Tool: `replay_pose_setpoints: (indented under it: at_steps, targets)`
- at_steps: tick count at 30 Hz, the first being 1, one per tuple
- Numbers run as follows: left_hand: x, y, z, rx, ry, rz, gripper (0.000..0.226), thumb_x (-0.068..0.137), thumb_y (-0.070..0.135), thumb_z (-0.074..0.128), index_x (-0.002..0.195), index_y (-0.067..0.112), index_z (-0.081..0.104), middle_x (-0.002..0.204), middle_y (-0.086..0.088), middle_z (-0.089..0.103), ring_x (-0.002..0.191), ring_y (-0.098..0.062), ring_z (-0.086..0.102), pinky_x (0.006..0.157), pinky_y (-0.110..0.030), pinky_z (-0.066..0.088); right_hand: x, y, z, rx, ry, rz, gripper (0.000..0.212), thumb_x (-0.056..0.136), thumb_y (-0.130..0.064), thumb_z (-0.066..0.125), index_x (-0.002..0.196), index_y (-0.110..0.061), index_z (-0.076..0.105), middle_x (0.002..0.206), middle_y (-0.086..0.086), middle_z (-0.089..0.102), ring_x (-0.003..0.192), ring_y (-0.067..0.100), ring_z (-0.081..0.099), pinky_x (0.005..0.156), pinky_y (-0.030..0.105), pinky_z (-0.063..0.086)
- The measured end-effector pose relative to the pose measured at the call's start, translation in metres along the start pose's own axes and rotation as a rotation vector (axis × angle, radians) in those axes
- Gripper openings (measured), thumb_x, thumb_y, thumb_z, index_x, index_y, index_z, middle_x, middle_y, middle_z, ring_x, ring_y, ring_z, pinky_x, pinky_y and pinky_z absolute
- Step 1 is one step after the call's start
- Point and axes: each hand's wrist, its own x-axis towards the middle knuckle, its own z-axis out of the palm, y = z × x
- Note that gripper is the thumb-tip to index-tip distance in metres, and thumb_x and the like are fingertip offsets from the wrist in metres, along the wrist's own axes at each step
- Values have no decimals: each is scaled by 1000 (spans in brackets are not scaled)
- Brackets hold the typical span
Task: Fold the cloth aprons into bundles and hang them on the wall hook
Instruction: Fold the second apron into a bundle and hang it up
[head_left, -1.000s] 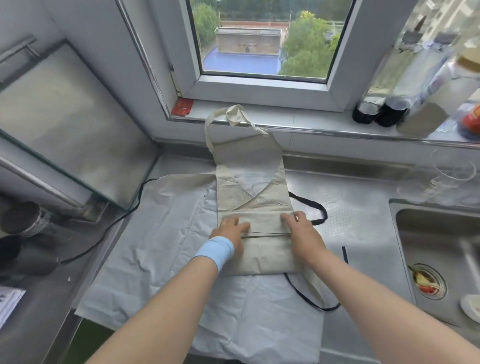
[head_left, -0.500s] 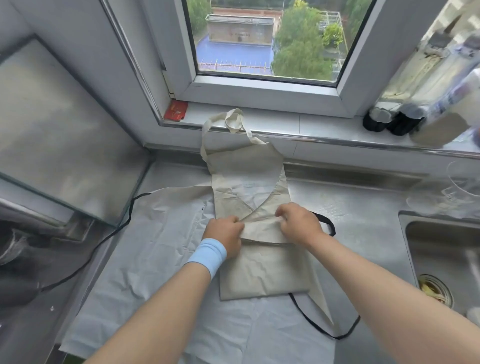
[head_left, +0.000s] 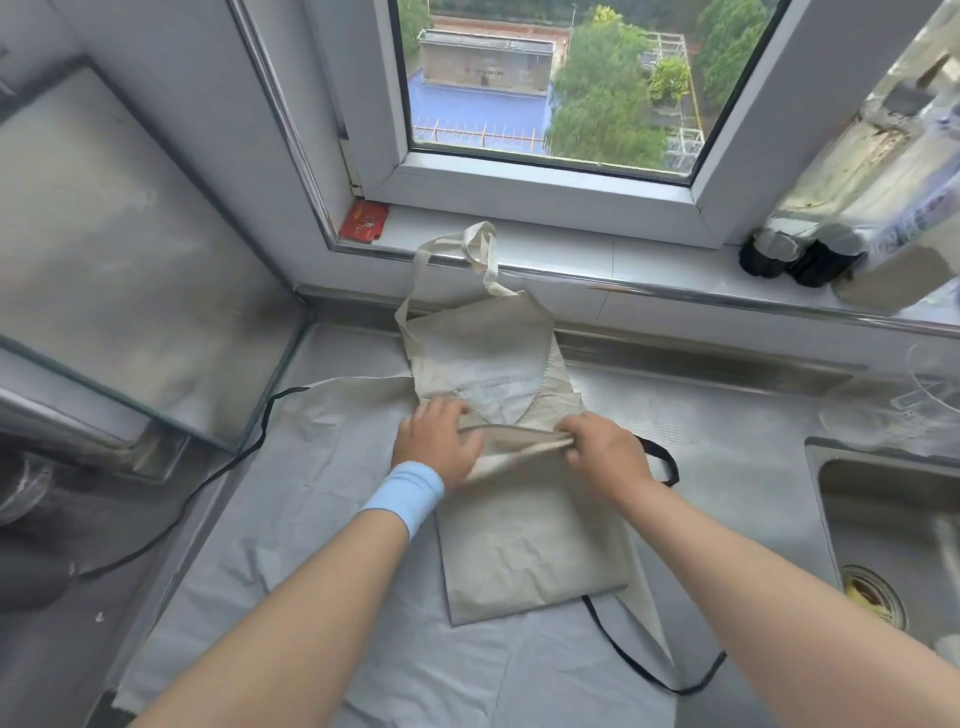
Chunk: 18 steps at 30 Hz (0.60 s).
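Left hand (head_left: 436, 447) and right hand (head_left: 608, 452) each pinch the apron (head_left: 530, 545) at its raised fold. Faint print (head_left: 498, 384) beyond the fingers (head_left: 574, 434): illegible.

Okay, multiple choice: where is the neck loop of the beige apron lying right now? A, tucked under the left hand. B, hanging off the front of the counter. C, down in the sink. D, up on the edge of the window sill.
D: the neck loop at the top of the beige apron reaches up onto the edge of the window sill, just below the window frame.
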Motion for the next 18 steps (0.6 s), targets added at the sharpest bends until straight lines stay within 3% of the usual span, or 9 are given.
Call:
replay_pose_setpoints:
  at_steps: [2,4,7,10,12,15,18]
  targets:
    - [-11,3,3,-17,127,157,55,74,61,55,117,28,53,119,5,54,111,-18,48,91,-36,38,12,-13,-4,151,9,152,16,92,-36,53,84,-24,58,96,5,68,95,30,61,71,35,44]
    - [-17,2,10,83,135,274,64,65,59,65,119,31,45,127,4,49,115,-19,45,95,-36,35,19,-19,-6,257,104,254,16,95,-38,54,93,-23,58,105,6,66,103,30,59,76,36,42]
    - [-12,-1,14,200,129,214,65,55,15,77,110,36,51,129,1,50,116,-22,46,92,-33,34,20,-20,-4,86,236,112,41,87,-21,68,125,-18,56,124,7,54,113,31,50,91,41,40]
    - [-7,-10,13,314,-97,108,42,79,13,60,114,37,61,143,0,36,131,-24,31,100,-36,30,5,-16,0,-21,224,-68,49,73,-7,72,119,-19,60,128,9,52,112,33,51,88,43,43]
    - [-11,-14,11,384,-218,26,43,85,16,51,121,38,57,147,-1,30,134,-26,26,103,-37,28,-11,-7,8,-48,177,-184,44,69,-8,73,111,-19,63,126,9,55,111,33,54,87,43,45]
    - [-24,-7,7,425,-173,3,44,82,14,51,122,31,56,152,-7,22,137,-29,23,104,-37,29,-39,4,18,-105,34,-316,42,77,-24,68,119,-23,61,133,7,53,122,33,54,93,42,44]
    - [-41,9,12,284,-159,103,42,87,18,53,128,28,51,156,-4,20,142,-27,19,110,-37,24,-58,4,23,-227,-254,-272,75,85,-50,48,153,-29,25,164,5,13,151,25,12,119,40,18]
